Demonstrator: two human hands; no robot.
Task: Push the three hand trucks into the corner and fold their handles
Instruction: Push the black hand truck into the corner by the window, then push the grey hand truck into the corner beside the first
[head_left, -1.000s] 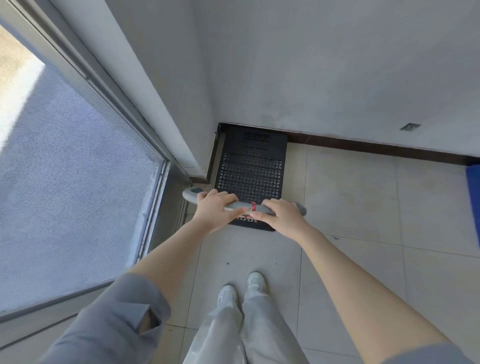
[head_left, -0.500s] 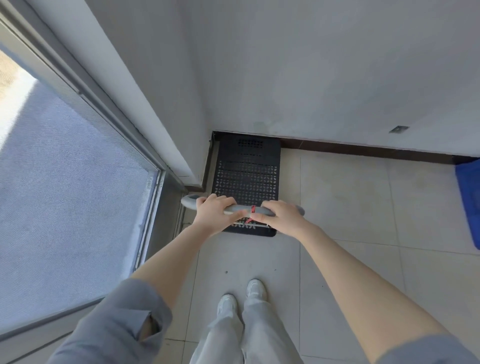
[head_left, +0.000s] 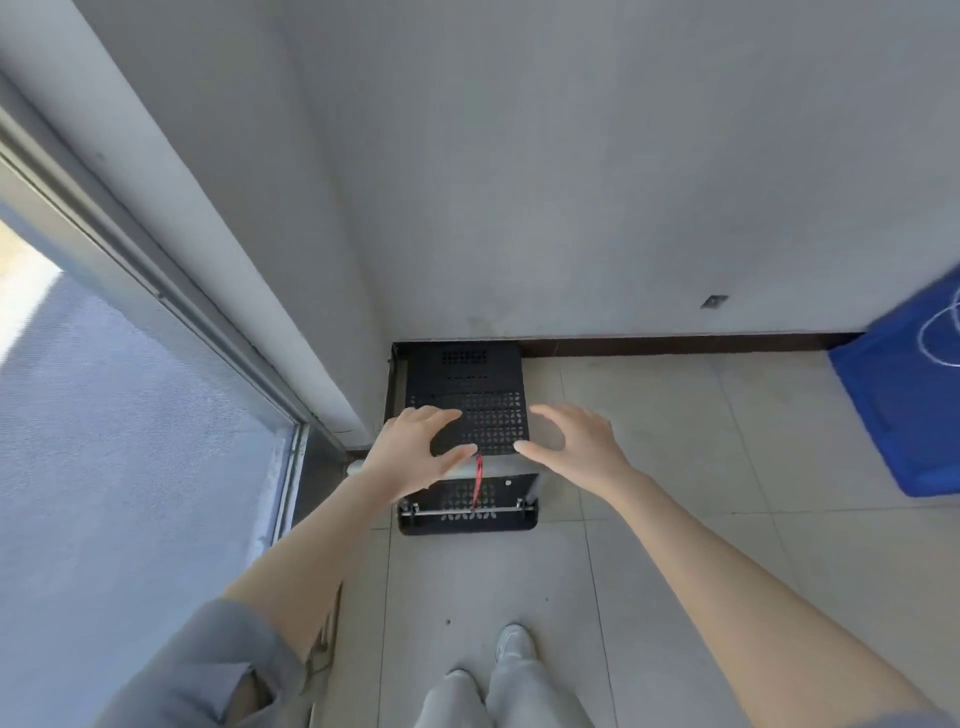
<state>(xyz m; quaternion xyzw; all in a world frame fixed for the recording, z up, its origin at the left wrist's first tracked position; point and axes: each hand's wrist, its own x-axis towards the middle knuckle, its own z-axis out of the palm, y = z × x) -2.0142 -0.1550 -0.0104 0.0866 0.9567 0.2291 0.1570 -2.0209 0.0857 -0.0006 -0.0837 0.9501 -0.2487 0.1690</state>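
Observation:
A black perforated hand truck (head_left: 465, 384) stands on the floor, its far end against the back wall in the corner. Its grey handle bar (head_left: 496, 467) runs across the near end, with a red cord (head_left: 477, 486) hanging from its middle. My left hand (head_left: 410, 452) hovers over the bar's left part with fingers spread. My right hand (head_left: 576, 441) floats just right of the deck, fingers apart, off the bar. Only this one truck is in view.
A white wall (head_left: 623, 182) closes the back, with a dark skirting board (head_left: 675, 344). A window frame (head_left: 171, 291) and sill run along the left. A blue object (head_left: 904, 400) sits at the right edge. My feet (head_left: 511, 644) stand on pale floor tiles (head_left: 675, 467).
Both hands have let go of the handle bar and opened, lifting forward over the deck. The view has tilted, bringing the blue object further into the frame.

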